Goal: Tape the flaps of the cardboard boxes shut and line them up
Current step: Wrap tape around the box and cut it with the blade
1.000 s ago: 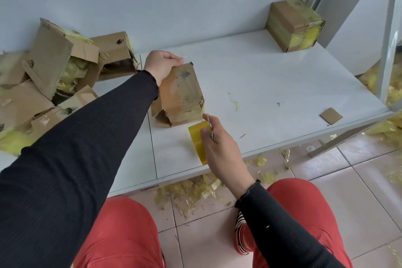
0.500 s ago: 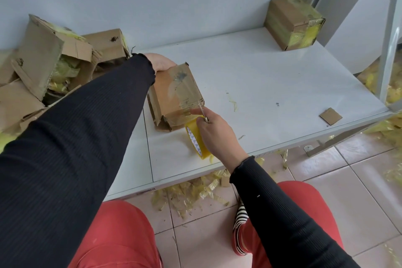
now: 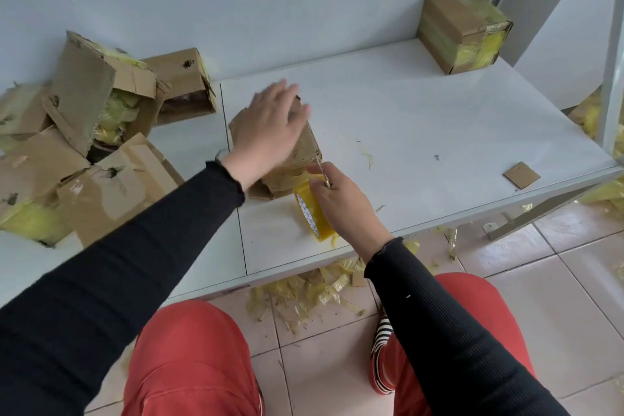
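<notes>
Right now the left hand (image 3: 270, 125) lies flat, fingers straight and spread, on top of a small cardboard box (image 3: 304, 152) that stands near the middle of the white table (image 3: 422, 118). At about five o'clock from that box, the right hand (image 3: 341, 199) grips a yellow tape roll (image 3: 312, 213) with curled fingers, the roll standing on edge on the table just beside the box's near corner. A thin metal piece sticks up between the right fingers; what it is I cannot tell. A taped box (image 3: 462, 30) sits at the table's two o'clock corner, well apart. At nine o'clock a heap of open boxes (image 3: 87, 132) leans against the wall. A cardboard scrap (image 3: 521, 175) lies near the three o'clock edge, and tape scraps (image 3: 304, 290) litter the tiled floor under the table.
</notes>
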A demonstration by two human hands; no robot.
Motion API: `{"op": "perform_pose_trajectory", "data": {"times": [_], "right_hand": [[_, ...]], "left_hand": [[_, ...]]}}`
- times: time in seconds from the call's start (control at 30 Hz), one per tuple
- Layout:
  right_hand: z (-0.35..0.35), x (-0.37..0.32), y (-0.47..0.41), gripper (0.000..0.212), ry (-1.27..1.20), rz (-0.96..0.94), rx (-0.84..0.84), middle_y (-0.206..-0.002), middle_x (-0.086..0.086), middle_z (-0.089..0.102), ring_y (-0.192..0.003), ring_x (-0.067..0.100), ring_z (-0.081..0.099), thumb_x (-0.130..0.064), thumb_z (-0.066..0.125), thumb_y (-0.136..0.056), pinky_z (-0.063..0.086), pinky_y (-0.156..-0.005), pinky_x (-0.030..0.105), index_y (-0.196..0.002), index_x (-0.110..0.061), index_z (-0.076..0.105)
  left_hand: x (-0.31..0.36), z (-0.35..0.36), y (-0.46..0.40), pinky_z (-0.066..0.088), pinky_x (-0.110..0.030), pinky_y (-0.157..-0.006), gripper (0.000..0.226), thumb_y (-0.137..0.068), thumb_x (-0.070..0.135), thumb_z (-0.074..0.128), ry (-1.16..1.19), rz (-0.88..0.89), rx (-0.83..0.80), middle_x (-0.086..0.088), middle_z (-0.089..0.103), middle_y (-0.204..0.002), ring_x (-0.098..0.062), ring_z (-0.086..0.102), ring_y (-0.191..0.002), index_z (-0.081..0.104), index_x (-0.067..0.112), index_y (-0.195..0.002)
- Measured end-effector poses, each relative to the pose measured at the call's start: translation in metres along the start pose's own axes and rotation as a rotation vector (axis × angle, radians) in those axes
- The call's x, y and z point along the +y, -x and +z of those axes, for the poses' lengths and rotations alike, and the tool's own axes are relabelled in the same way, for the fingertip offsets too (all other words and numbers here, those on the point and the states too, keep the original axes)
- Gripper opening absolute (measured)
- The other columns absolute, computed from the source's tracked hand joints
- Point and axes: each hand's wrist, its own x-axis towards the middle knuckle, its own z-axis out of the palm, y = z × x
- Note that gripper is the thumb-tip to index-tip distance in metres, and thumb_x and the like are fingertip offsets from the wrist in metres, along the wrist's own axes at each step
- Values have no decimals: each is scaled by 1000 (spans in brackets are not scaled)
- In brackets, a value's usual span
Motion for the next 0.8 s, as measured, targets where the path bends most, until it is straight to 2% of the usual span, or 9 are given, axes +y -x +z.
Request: {"op": "perform_pose_trajectory", "data": {"times": [0.1,0.23,0.37,0.53,0.6,0.63,0.7,0.77,0.8], "right_hand": [[-2,2,6,26,-28,19,15,-87,-7,54,-75,20,55,-45,44,-105,39,-68,35,-122,-25,44],[-5,12,22,28,-54,34,13,-83,-9,60,-77,15,60,-53,43,-104,40,-63,34,-116,-28,42],[-3,10,24,30,-41,29,23,-84,-9,57,-76,17,57,-53,41,-104,39,-64,34,-117,-25,42],[-15,-13,28,32,-88,-1,0,-93,1,64,-84,26,62,-48,41,-107,48,-71,40,-122,-20,43],[-27,-27,32,31,-178,-53,29,-100,4,67,-93,27,66,-44,42,-108,53,-79,43,-125,-19,47],[-34,-34,33,28,-246,-82,37,-102,2,67,-93,19,68,-40,43,-108,54,-78,39,-125,-20,50],[-46,-47,32,20,-375,-153,36,-96,-7,65,-74,-6,63,-31,47,-108,48,-61,19,-125,-22,54],[-57,-59,28,24,-432,-211,29,-93,-10,62,-62,-12,57,-20,49,-106,40,-54,7,-129,-24,56],[-61,-64,24,31,-452,-232,15,-98,-10,62,-67,-11,57,-16,50,-105,43,-60,9,-133,-24,56]], "left_hand": [[-5,14,29,-2,-44,-128,82,-103,69,25,-124,-3,-180,-5,9,-173,-19,4,-160,18,15,-164],[-40,7,48,4,-41,-127,87,-93,78,44,24,122,-160,-5,6,-173,-18,2,-160,26,24,-159],[-70,1,53,-1,-42,-128,100,-86,87,41,-216,211,-283,0,-8,-173,-13,-14,-158,6,37,-165],[-60,-11,41,16,-41,-127,72,-97,67,47,-162,176,-214,6,15,-172,-15,11,-158,23,44,-161],[-53,-26,32,29,-33,-120,61,-99,63,52,-35,117,-240,13,34,-164,-14,31,-150,36,47,-156],[-49,-36,26,35,-27,-113,57,-98,62,54,92,69,-285,19,43,-156,-11,42,-143,42,49,-152],[-40,-54,17,40,-19,-104,47,-98,57,57,349,-40,-410,26,57,-141,-2,54,-130,53,48,-144],[-39,-67,11,44,-9,-89,30,-103,43,58,492,-129,-504,27,70,-122,6,62,-117,63,43,-133],[-38,-72,11,45,-8,-85,26,-105,38,58,523,-160,-524,24,73,-118,6,65,-112,66,39,-129]]}}
